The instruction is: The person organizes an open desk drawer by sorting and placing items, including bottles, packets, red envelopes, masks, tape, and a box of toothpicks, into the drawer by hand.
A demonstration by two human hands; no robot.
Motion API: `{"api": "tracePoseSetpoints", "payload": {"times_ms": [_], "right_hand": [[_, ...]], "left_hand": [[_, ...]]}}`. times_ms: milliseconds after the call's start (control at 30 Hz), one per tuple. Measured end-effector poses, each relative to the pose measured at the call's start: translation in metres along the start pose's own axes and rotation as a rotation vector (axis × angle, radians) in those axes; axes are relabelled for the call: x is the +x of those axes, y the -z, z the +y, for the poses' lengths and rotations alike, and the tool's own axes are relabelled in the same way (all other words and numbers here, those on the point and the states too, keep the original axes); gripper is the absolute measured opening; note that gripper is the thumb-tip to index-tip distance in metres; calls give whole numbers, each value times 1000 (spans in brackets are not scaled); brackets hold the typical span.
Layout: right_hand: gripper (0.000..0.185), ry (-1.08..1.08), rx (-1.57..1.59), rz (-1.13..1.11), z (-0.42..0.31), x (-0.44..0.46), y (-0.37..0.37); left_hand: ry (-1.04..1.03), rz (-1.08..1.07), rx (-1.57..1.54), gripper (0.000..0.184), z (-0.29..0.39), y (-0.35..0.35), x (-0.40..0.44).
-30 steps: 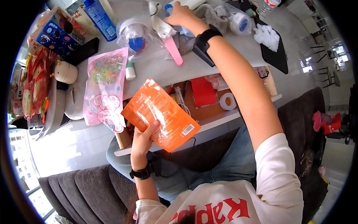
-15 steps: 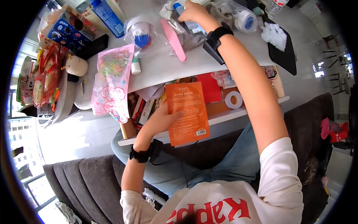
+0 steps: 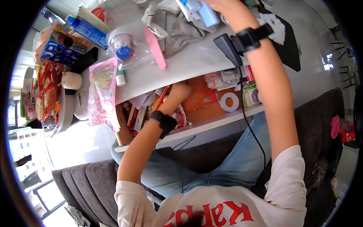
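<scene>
My left hand (image 3: 180, 92) reaches into the open drawer, blurred, with its fingers hidden under the table edge. Right beside it, an orange packet (image 3: 204, 97) lies flat in the drawer. At the top edge of the view is my right hand (image 3: 221, 5), its fingers cut off by the frame. Close to that hand are a light blue bottle (image 3: 208, 16) and a white-and-blue tube (image 3: 190, 13); whether it grips either one is hidden. A grey cloth (image 3: 183, 36) and a pink file-shaped strip (image 3: 155, 48) lie to their left on the table.
The drawer (image 3: 204, 127) also holds a roll of white tape (image 3: 229, 102), pens and small packets. On the table are a pink printed bag (image 3: 102, 94), a small white tube (image 3: 120, 78), a blue bottle (image 3: 90, 33) and a black mat (image 3: 289, 56) with white fluff.
The orange packet, earlier held up over the drawer by my left hand, now lies inside it. My left hand has moved up and deeper in. My right hand has shifted toward the upper right.
</scene>
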State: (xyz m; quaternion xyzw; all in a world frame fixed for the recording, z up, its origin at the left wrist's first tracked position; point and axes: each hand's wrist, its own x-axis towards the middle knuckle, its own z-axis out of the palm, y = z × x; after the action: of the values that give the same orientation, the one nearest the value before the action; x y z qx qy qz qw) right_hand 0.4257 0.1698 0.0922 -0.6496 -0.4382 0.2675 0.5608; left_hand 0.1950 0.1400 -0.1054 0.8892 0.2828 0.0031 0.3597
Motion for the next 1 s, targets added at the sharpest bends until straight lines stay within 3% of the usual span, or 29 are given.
{"api": "tracePoseSetpoints", "payload": {"times_ms": [67, 167, 200, 300, 333, 400, 500, 600, 700, 800, 900, 1000], "right_hand": [[52, -19, 44, -28, -37, -41, 10], [54, 61, 98, -101, -70, -95, 28], [55, 110, 113, -128, -74, -108, 34], [56, 214, 86, -131, -74, -139, 50], [56, 219, 85, -136, -75, -151, 55], [61, 138, 92, -147, -79, -177, 62], [79, 10, 59, -90, -62, -212, 65], [80, -49, 186, -71, -53, -242, 61], [78, -161, 294, -72, -53, -264, 62], [75, -176, 426, -88, -53, -278, 60], [70, -172, 600, -91, -64, -298, 39], [71, -222, 628, -137, -50, -318, 31]], "left_hand": [[92, -19, -334, 38, 0, -16, 8], [108, -74, -485, 39, 25, -2, -1], [95, -127, -424, 41, 20, 1, 3], [-109, -27, 92, 42, 3, 1, 7], [-170, 6, 80, 43, -3, -1, 7], [-291, 76, 53, 44, -11, -4, 7], [-209, 4, 341, 50, -4, 6, -2], [-295, 56, 430, 50, -9, 6, -14], [-554, 287, 588, 42, -26, 3, -28], [-337, 142, 392, 37, -9, 14, -45], [-178, -221, 294, 29, 27, 44, -63], [-142, -416, 324, 28, 41, 44, -80]]}}
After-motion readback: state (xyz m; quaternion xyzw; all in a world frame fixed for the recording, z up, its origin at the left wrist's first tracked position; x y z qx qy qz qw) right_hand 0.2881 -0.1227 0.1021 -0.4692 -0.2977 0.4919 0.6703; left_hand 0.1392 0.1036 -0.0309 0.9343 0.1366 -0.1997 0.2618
